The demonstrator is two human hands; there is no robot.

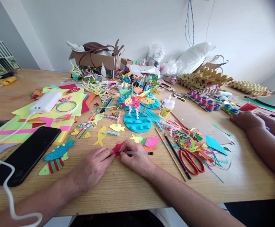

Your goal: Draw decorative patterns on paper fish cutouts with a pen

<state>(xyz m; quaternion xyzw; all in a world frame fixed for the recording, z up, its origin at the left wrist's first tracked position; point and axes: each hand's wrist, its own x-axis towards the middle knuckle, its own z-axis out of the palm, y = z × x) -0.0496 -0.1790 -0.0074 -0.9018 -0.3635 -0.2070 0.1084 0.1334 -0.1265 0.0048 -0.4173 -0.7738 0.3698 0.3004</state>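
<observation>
A small red paper piece [116, 148] lay at the near middle of the brown wooden table [128, 194]. The left hand [95, 166] touched its left side, but I could not tell if the fingers pinched it. The right hand [137, 158] held a thin, see-through grey pen [138, 153] tight, with its tip at the red piece. To the right lay red-handled scissors [192, 163]. To the left, a blue paper fish [59, 151] lay near a flat black phone [26, 156]. Another person's arms [258, 135] rested at the far right.
</observation>
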